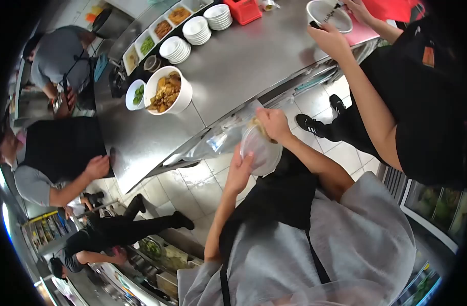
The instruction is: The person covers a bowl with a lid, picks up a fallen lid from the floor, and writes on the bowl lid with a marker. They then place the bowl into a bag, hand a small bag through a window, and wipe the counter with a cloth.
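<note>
In front of my black apron, round translucent plastic lids [266, 155] are held between my two hands. My left hand [241, 171] is closed on their left side, thumb across the face. At the upper edge my right hand [274, 125] is closed, its fingers bent over the rim; a tan patch shows beside the fingertips, and I cannot tell what it is. Clear plastic wrap [221, 140] hangs close by at the counter's edge. On the counter stand a white bowl of brown, saucy food [166, 93] and a smaller white bowl with green pieces [137, 95].
The steel counter [243, 66] carries stacked white bowls [197, 30], trays of toppings [162, 28] and a red basket [243, 10]. A co-worker at the right holds a white bowl [338, 20] and a dark pen-like thing. Other people stand left. Tiled floor [198, 186] lies below.
</note>
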Action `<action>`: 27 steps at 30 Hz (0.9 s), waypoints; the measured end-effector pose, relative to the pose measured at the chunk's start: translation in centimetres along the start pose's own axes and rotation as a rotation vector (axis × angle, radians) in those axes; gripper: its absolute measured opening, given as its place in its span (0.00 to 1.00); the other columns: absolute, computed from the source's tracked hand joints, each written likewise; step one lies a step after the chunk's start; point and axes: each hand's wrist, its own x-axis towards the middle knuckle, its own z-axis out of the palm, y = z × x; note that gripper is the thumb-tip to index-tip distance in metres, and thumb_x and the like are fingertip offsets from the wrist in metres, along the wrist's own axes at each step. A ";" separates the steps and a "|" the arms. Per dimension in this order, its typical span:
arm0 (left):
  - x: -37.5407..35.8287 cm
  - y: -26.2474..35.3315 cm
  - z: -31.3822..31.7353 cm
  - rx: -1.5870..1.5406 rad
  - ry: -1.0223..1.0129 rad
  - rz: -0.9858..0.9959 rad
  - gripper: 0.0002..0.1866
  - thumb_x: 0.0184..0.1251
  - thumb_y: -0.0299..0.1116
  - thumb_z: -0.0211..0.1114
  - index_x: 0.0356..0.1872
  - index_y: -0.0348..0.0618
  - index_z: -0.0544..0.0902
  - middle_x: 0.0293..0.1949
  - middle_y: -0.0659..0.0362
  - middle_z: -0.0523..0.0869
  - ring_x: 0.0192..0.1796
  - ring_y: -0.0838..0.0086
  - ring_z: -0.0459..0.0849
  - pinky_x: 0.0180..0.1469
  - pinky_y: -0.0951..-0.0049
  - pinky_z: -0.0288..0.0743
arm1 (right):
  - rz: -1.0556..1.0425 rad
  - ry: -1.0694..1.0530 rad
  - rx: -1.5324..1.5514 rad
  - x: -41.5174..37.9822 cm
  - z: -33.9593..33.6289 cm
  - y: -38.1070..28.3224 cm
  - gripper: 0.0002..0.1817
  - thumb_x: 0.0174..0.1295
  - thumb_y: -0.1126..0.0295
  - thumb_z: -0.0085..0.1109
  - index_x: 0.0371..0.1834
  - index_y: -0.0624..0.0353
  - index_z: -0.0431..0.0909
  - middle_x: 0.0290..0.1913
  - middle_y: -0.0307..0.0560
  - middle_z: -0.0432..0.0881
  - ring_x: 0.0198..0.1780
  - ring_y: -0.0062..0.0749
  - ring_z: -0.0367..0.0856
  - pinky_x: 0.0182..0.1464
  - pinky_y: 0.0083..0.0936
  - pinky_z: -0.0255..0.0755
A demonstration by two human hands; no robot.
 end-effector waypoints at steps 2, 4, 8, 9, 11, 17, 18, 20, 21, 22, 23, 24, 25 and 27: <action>-0.1 2.0 1.0 -0.099 0.024 -0.110 0.26 0.72 0.39 0.45 0.67 0.43 0.52 0.62 0.52 0.64 0.61 0.60 0.69 0.57 0.55 0.70 | -0.497 0.006 -0.499 -0.4 1.5 -1.0 0.18 0.60 0.59 0.50 0.18 0.57 0.79 0.17 0.51 0.77 0.21 0.46 0.77 0.25 0.35 0.69; 1.1 1.3 -0.2 -0.045 0.087 0.010 0.24 0.73 0.38 0.44 0.66 0.44 0.55 0.62 0.52 0.65 0.61 0.62 0.69 0.59 0.61 0.68 | -0.498 0.121 -0.375 1.6 2.3 -0.7 0.17 0.60 0.61 0.51 0.20 0.59 0.78 0.19 0.52 0.77 0.24 0.46 0.77 0.27 0.33 0.70; 3.5 2.0 0.4 0.019 0.327 0.328 0.21 0.74 0.38 0.41 0.65 0.45 0.58 0.61 0.51 0.65 0.61 0.62 0.68 0.62 0.66 0.63 | -0.132 0.329 -0.028 -0.9 5.3 -1.7 0.11 0.60 0.65 0.51 0.41 0.57 0.77 0.47 0.55 0.75 0.47 0.50 0.74 0.45 0.36 0.70; 3.5 2.3 0.8 0.023 0.319 0.322 0.21 0.74 0.38 0.41 0.65 0.45 0.58 0.61 0.51 0.65 0.61 0.62 0.68 0.62 0.66 0.63 | -0.243 0.436 0.007 -3.0 6.3 -2.2 0.15 0.60 0.64 0.51 0.49 0.54 0.76 0.54 0.55 0.71 0.53 0.54 0.70 0.50 0.39 0.68; 3.1 3.6 1.6 0.003 0.433 0.402 0.22 0.74 0.38 0.41 0.65 0.44 0.57 0.62 0.51 0.65 0.63 0.62 0.66 0.64 0.64 0.61 | -0.363 0.249 -0.171 -6.1 5.7 -3.0 0.18 0.60 0.64 0.50 0.53 0.53 0.74 0.60 0.53 0.65 0.58 0.56 0.64 0.56 0.42 0.61; 2.3 4.3 1.1 -0.145 0.346 0.489 0.25 0.73 0.44 0.43 0.65 0.43 0.56 0.63 0.51 0.63 0.63 0.60 0.65 0.63 0.59 0.63 | -0.424 0.278 -0.174 -2.0 2.0 -2.6 0.19 0.61 0.68 0.52 0.56 0.55 0.72 0.61 0.54 0.67 0.62 0.50 0.64 0.63 0.36 0.56; 2.1 4.6 0.9 -0.147 0.341 0.466 0.26 0.72 0.45 0.43 0.65 0.44 0.55 0.63 0.51 0.62 0.64 0.60 0.64 0.63 0.57 0.63 | -0.222 0.190 0.105 -0.4 1.6 -2.7 0.19 0.61 0.66 0.53 0.55 0.56 0.72 0.55 0.54 0.72 0.56 0.47 0.69 0.59 0.32 0.61; 2.2 4.8 0.7 -0.137 0.371 0.468 0.27 0.71 0.46 0.45 0.65 0.44 0.53 0.63 0.51 0.61 0.65 0.58 0.62 0.63 0.51 0.63 | -0.088 0.137 0.292 3.1 1.0 -3.4 0.19 0.60 0.63 0.55 0.54 0.57 0.72 0.45 0.51 0.79 0.46 0.42 0.77 0.51 0.25 0.68; 2.5 4.8 0.8 -0.146 0.364 0.473 0.27 0.71 0.46 0.45 0.65 0.44 0.53 0.63 0.51 0.61 0.65 0.58 0.62 0.63 0.51 0.63 | -0.154 0.168 0.207 5.1 1.0 -4.2 0.19 0.60 0.62 0.56 0.53 0.58 0.72 0.40 0.50 0.81 0.41 0.40 0.79 0.47 0.22 0.71; 2.6 4.9 0.9 -0.098 0.406 0.505 0.27 0.71 0.44 0.45 0.66 0.45 0.53 0.64 0.51 0.59 0.65 0.58 0.62 0.63 0.50 0.62 | -0.157 0.153 0.174 7.6 1.1 -5.2 0.19 0.60 0.62 0.56 0.53 0.58 0.72 0.43 0.51 0.80 0.44 0.42 0.78 0.50 0.26 0.69; 2.8 5.1 1.0 -0.045 0.443 0.536 0.27 0.72 0.43 0.46 0.67 0.46 0.53 0.65 0.51 0.58 0.65 0.57 0.61 0.62 0.50 0.62 | -0.161 0.144 0.143 10.0 1.1 -6.1 0.19 0.60 0.62 0.56 0.53 0.58 0.73 0.45 0.52 0.79 0.47 0.44 0.77 0.52 0.29 0.68; 2.9 5.2 1.3 -0.082 0.435 0.536 0.27 0.71 0.41 0.47 0.67 0.46 0.53 0.65 0.51 0.57 0.65 0.57 0.61 0.62 0.50 0.62 | -0.170 0.157 0.139 12.2 1.3 -6.2 0.19 0.60 0.62 0.56 0.53 0.58 0.73 0.45 0.52 0.79 0.47 0.44 0.77 0.52 0.29 0.68; 3.0 5.0 1.5 -0.081 0.418 0.537 0.27 0.71 0.41 0.47 0.67 0.46 0.53 0.65 0.51 0.57 0.65 0.57 0.61 0.62 0.50 0.62 | -0.333 0.320 -0.131 14.3 1.5 -5.7 0.17 0.59 0.62 0.57 0.50 0.57 0.74 0.45 0.53 0.78 0.48 0.46 0.76 0.53 0.33 0.68; 3.4 4.0 1.2 -0.045 0.515 0.365 0.27 0.71 0.39 0.48 0.67 0.45 0.53 0.66 0.51 0.57 0.65 0.58 0.61 0.61 0.51 0.64 | -0.619 0.470 -0.313 15.7 -0.5 -6.0 0.15 0.57 0.63 0.57 0.45 0.57 0.77 0.46 0.53 0.77 0.49 0.50 0.74 0.54 0.38 0.66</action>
